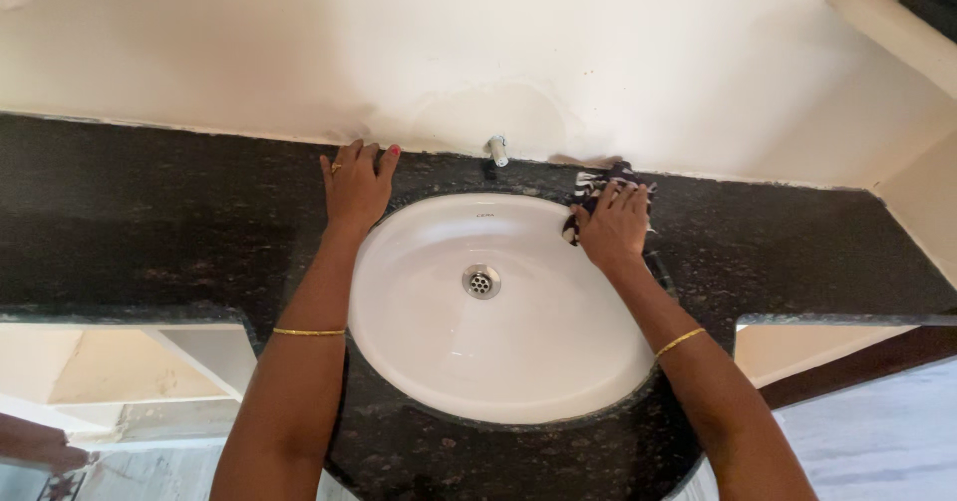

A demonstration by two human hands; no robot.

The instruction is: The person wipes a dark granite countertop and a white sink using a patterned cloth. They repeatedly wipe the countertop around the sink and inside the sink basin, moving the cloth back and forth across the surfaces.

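Cloth (598, 188) at sink (518, 381) rim, 2 o'clock, pressed under my right hand (612, 226). Left hand (356, 186) flat, empty, at 10 o'clock. Risk: cloth slides into the basin on the wet rim, or snags the tap (496, 149).

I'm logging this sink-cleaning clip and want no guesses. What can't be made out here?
- Head view: most of the black-and-white cloth lies under the right hand, so its full shape is hidden.
- The tap is too small to tell its type.
- The countertop is cut off by the left and right edges.
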